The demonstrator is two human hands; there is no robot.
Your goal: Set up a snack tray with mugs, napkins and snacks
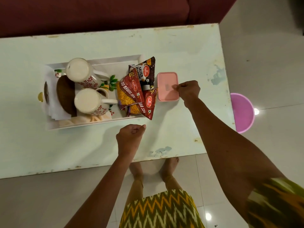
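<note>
A white tray [92, 125] sits on the pale table. In it stand two white mugs with red flowers [81, 73] [89, 101], beside brown coasters [65, 94] on white napkins [52, 102]. Three red snack packets [131, 91] lean at the tray's right end. A pink lidded box [165, 79] lies on the table just right of the tray. My right hand [189, 90] rests at the box's right edge, fingers pinched on its lid rim. My left hand [130, 135] hovers in a loose fist just in front of the tray, holding nothing.
The pale table [181, 50] has chipped edges. A dark red sofa [98, 12] runs along its far side. A pink plastic stool or tub [241, 112] stands on the tiled floor off the table's right end. My bare feet are under the near edge.
</note>
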